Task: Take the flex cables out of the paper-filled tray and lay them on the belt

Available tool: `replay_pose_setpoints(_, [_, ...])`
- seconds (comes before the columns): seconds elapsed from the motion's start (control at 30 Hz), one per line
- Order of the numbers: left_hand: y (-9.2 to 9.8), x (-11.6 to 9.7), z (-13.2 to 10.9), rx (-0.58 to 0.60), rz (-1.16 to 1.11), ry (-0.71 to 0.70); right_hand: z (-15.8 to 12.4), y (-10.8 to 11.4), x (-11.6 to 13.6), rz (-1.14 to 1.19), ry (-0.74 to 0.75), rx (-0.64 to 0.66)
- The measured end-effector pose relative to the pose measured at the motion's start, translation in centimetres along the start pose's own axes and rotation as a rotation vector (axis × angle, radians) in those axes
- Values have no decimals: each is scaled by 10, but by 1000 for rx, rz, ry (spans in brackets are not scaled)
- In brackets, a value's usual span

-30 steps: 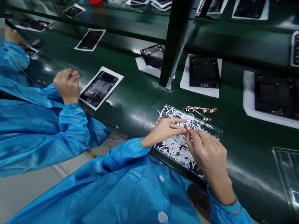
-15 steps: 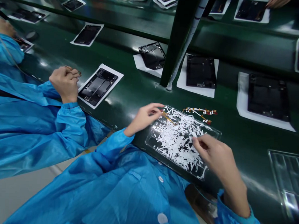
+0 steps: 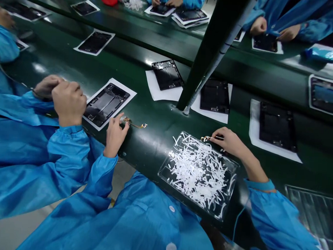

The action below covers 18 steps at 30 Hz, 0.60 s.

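My left hand (image 3: 115, 137) is stretched to the left, beside the neighbour's tablet housing (image 3: 108, 101). Its thumb and fingertips pinch a thin orange-brown flex cable (image 3: 136, 125), whose white-tipped end sticks out to the right. At the far edge of a clear plastic tray (image 3: 162, 171), my right hand (image 3: 228, 141) has its fingers closed on another flex cable (image 3: 205, 138) with white pieces on it. Most of that cable is hidden by the fingers. White paper-like strips (image 3: 196, 173) fill the tray in a loose heap.
Several dark tablet housings (image 3: 277, 125) lie on white sheets along the green bench. A green post (image 3: 201, 60) rises beyond the tray. Close on the left are a co-worker's hands (image 3: 69, 99); other people work across the bench. A second clear tray (image 3: 313, 203) lies at right.
My left hand has gone from the tray to the left with a flex cable. My right hand has left the strips and reached the cables behind the tray. The view has shifted.
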State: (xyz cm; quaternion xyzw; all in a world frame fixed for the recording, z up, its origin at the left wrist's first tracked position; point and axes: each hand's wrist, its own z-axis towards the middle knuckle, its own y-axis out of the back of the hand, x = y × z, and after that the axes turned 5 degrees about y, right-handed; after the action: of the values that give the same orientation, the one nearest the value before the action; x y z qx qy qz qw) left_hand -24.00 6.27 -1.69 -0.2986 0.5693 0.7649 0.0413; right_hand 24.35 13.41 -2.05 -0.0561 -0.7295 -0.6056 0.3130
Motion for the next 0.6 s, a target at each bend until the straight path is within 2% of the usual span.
replay_pose_setpoints(0.13, [1,-10,-11,-14,-2,5,-3,14,-4,97,-72,8])
replay_pose_setpoints(0.33, [-3,-20,-23,26,-164,-63,-3,39,-13,164,-195,-5])
replay_pose_setpoints(0.47, [-8,-27,-33,87,-270,-102,-3,42,-18,179,-194,18])
replay_pose_setpoints(0.6, [-16,-35,-42,125,-305,-134,-7,42,-21,157,-193,-32])
